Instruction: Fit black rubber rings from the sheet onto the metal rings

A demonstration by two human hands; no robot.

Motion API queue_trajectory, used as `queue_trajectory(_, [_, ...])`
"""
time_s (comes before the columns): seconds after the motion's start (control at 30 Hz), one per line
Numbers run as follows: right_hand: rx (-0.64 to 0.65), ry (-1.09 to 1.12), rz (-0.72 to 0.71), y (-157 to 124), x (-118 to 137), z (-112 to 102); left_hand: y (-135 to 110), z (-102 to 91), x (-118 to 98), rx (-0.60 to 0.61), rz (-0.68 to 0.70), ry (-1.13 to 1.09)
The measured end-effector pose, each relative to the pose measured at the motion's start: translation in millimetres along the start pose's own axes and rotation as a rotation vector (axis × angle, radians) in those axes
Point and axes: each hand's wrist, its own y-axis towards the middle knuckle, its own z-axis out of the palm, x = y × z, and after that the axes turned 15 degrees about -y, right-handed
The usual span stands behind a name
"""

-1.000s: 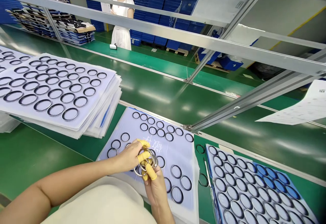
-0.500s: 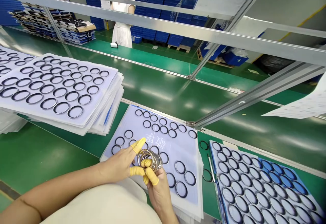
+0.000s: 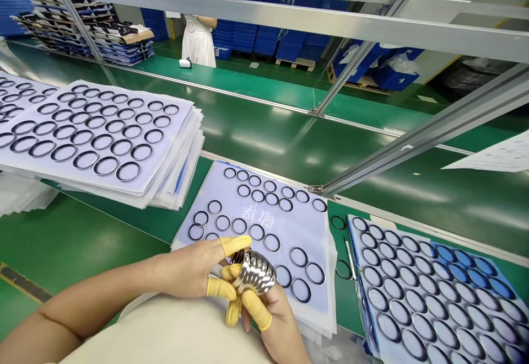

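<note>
A stack of shiny metal rings (image 3: 257,273) is held on its side between my hands. My right hand (image 3: 275,314) grips it from below and from the right, with yellow finger cots on the fingertips. My left hand (image 3: 202,269), also in yellow finger cots, holds the stack's left end, one finger over the top and the thumb lower down. Beneath both hands is a white sheet (image 3: 231,201) on a stack of sheets, with loose rings (image 3: 257,232) spread over it and faint handwritten marks in the middle.
Stacked sheets covered with rings (image 3: 128,171) stand at left. On the right lies a blue-and-white sheet full of rings (image 3: 425,326); a white pen-like stick (image 3: 349,256) and loose rings (image 3: 338,222) lie beside it. A metal frame (image 3: 264,14) crosses ahead. Beyond stands a person (image 3: 198,27).
The ring stack has turned more sideways, showing its outer edges. My left fingers have closed in on its left end. My view has shifted slightly, moving the sheets up and right.
</note>
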Motion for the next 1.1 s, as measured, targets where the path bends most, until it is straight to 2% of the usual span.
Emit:
queue_trajectory(0.17, [0.011, -0.183, -0.185, -7.0, 12.1, 0.2, -4.5, 3.2, -3.0, 0.036, 0.076, 0.051])
queue_trajectory(0.3, [-0.072, -0.31, -0.334, -11.6, 8.5, -0.3, -6.5, 4.9, -6.0, 0.064, 0.084, 0.048])
queue_trajectory(0.4, [-0.142, -0.41, -0.37, -16.1, 2.6, -1.2, -6.7, 5.7, -7.7, 0.071, 0.063, 0.029])
queue_trajectory(0.53, [-0.141, -0.435, -0.403, -19.6, -0.7, -2.5, -6.5, 7.2, -8.2, 0.07, 0.07, -0.004])
queue_trajectory(0.67, [-0.14, -0.407, -0.497, -20.3, 1.1, -3.1, -7.1, 9.6, -7.6, 0.071, 0.129, 0.072])
queue_trajectory(0.87, [-0.261, -0.635, -0.609, -23.9, 1.2, -6.8, -7.6, 14.2, -4.6, 0.056, 0.224, 0.188])
queue_trajectory(1.0, [-0.286, -0.742, -0.734, -24.0, 2.1, -11.6, -8.5, 11.5, -3.0, 0.029, 0.192, 0.213])
queue_trajectory(1.1, [-0.295, -0.838, -0.789, -24.3, 0.5, -15.8, -10.4, 5.5, -4.2, -0.013, 0.103, 0.097])
